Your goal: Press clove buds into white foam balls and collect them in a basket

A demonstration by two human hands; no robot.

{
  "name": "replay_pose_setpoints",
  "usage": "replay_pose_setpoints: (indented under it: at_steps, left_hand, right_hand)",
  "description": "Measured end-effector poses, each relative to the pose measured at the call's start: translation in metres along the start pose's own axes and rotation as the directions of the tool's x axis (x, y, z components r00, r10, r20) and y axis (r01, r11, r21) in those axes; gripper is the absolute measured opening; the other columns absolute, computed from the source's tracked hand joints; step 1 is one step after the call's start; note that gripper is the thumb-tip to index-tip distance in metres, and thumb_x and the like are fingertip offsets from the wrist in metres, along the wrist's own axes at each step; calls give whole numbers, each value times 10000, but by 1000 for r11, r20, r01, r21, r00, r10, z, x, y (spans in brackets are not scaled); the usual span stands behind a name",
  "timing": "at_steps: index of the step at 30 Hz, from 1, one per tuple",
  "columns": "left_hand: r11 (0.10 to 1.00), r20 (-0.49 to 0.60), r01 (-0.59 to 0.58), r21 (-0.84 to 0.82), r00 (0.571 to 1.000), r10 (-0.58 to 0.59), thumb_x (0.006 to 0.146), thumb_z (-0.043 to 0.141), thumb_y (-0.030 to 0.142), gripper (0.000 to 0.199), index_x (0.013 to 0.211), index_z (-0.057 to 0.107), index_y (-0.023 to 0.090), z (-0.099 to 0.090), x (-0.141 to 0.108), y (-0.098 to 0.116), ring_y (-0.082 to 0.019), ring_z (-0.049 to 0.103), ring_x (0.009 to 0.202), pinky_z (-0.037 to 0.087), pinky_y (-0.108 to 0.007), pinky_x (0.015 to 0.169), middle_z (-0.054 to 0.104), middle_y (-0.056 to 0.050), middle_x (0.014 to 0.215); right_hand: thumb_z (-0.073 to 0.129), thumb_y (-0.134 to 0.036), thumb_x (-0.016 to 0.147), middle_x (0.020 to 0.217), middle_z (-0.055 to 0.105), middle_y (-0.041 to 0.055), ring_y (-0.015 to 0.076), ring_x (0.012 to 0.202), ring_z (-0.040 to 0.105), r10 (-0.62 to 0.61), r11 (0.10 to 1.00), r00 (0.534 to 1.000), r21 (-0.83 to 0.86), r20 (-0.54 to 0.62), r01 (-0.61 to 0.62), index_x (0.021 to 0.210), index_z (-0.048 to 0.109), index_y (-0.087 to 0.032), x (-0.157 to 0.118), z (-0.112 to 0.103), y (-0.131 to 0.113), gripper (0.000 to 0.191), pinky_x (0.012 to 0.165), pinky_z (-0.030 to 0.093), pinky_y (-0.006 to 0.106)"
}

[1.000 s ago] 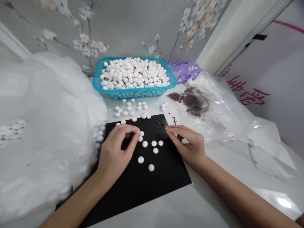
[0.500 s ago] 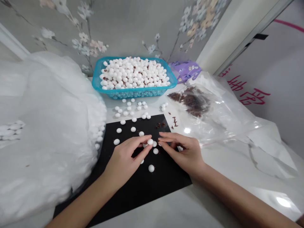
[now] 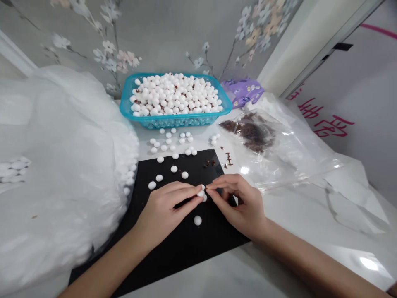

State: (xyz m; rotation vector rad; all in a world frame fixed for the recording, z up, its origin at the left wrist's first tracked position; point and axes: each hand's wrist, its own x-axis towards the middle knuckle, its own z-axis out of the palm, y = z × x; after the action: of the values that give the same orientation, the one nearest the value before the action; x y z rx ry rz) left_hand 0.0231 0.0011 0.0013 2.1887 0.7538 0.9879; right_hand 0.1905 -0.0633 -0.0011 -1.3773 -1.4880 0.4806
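Observation:
Over the black mat (image 3: 173,256), my left hand (image 3: 169,205) pinches a small white ball (image 3: 201,193) between thumb and fingertips. My right hand (image 3: 240,200) is closed in a pinch just to the right of that ball. A tiny dark brown piece seems to stick out at its fingertips, largely hidden. Two more white balls show partly right behind and below the held one. Another white ball (image 3: 197,220) lies on the mat nearer to me. Small brown bits (image 3: 209,164) lie near the mat's far right corner.
A blue basket (image 3: 173,121) heaped with white balls stands at the back. To the left bulges a big translucent bag (image 3: 68,165) of white balls. A clear bag (image 3: 291,153) with brown pieces (image 3: 254,132) lies right, by a purple packet (image 3: 243,92). Loose balls dot the table.
My left hand has moved slightly right with the white ball, closer to my right fingertips. One loose ball at the mat's left has rolled a little toward me.

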Motion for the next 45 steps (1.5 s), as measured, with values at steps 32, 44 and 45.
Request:
replay_pose_setpoints:
  at_steps: [32,44,45]
  left_hand:
    - [982,-12,-142,125,989,145,792,613,146,123,893,635,212,0,-3,-1,-120,663,746,559,-223,718,708,9,840]
    - [970,-141,-12,244,989,48,746,651,143,180,903,625,229,-2,1,0,-166,621,816,515,-314,769,692,7,832]
    - [957,-184,42,288,983,12,743,649,155,170,891,626,235,-3,2,0,-185,610,851,500,-348,804,688,2,846]
  right_hand:
    - [499,-178,845,808,601,8,51,430,353,184,914,924,289,334,-286,877,375,-232,3,-3,0,138,410,291,205]
    - [442,-176,863,839,620,23,66,432,413,135,983,988,-137,74,-124,936,530,-206,20,-15,19,118,435,363,230]
    - [451,-168,853,880,623,30,70,438,433,109,967,993,-235,53,-94,996,540,-209,22,-16,24,174,454,391,239]
